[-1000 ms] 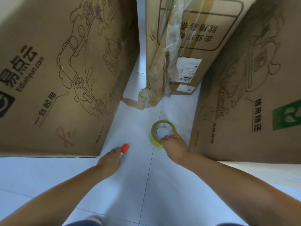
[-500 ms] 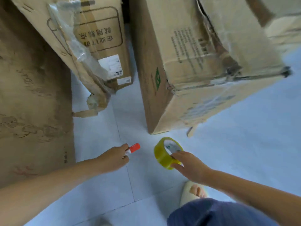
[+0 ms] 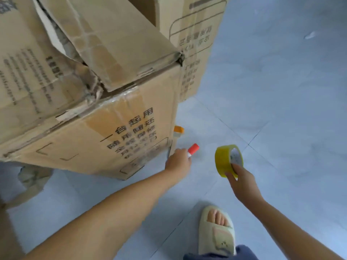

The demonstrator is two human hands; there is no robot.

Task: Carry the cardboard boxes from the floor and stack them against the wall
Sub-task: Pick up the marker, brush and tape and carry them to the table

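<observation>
The view has swung right within the second: the large battered brown cardboard box (image 3: 97, 102) now fills ten o'clock. The left hand (image 3: 178, 163) still grips a red-capped marker (image 3: 192, 149), apparently; the right hand (image 3: 242, 182) pinches the yellow tape roll (image 3: 224, 160). With both hands occupied, no lifting has begun.

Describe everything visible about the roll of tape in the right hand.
The tape roll is a ring of yellowish, translucent-looking adhesive tape wound on a pale inner core with faint print. It is held off the floor, tilted so that its open centre faces up and to the right. The right hand grips it from below, with the thumb on the outer band and fingers reaching into the core. No loose end shows. Nothing else touches it; it hangs above pale floor tiles.
</observation>
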